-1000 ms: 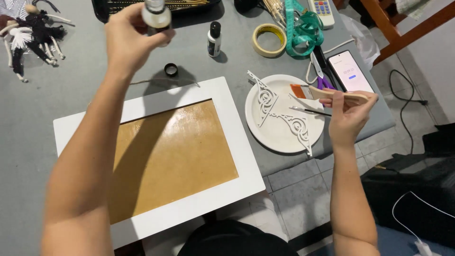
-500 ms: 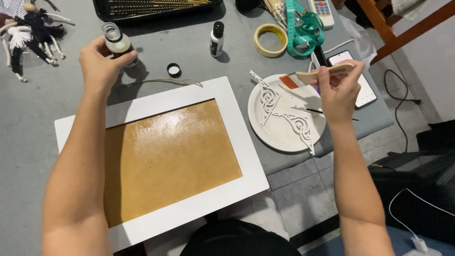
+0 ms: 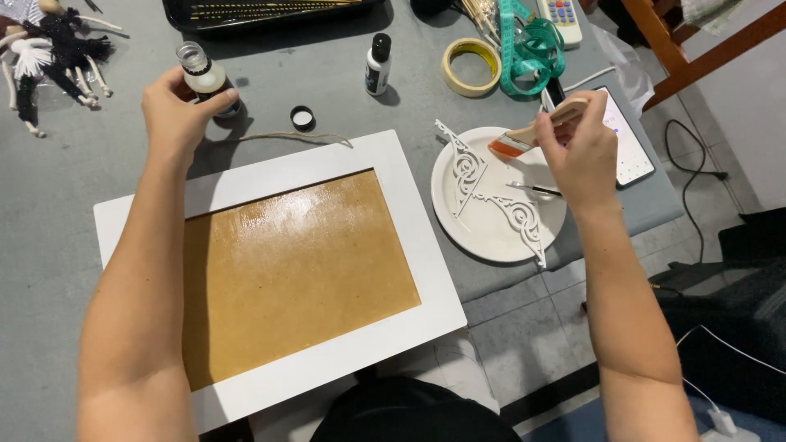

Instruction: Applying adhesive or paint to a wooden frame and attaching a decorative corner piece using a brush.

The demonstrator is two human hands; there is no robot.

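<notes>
A white-bordered frame point(image 3: 409, 221) with a glossy brown panel lies on the grey table in front of me. My left hand point(image 3: 176, 106) grips a small open glass bottle point(image 3: 201, 75) standing on the table beyond the frame's far left corner; its black cap point(image 3: 302, 119) lies nearby. My right hand point(image 3: 580, 147) holds a flat wooden-handled paintbrush point(image 3: 524, 139) with an orange ferrule over a white plate point(image 3: 499, 237). Two white ornate corner pieces point(image 3: 491, 192) and a thin brush point(image 3: 534, 189) lie on the plate.
A small black-capped bottle point(image 3: 378, 64), a roll of masking tape point(image 3: 469, 67), a teal measuring tape point(image 3: 532, 45) and a phone point(image 3: 629, 147) lie behind the plate. A black tray point(image 3: 270, 12) sits at the back. Feathered ornaments point(image 3: 49, 57) lie far left. A string point(image 3: 295, 137) borders the frame.
My left hand has lowered the glass bottle from the air to the table. My right hand has brought the flat brush in over the plate.
</notes>
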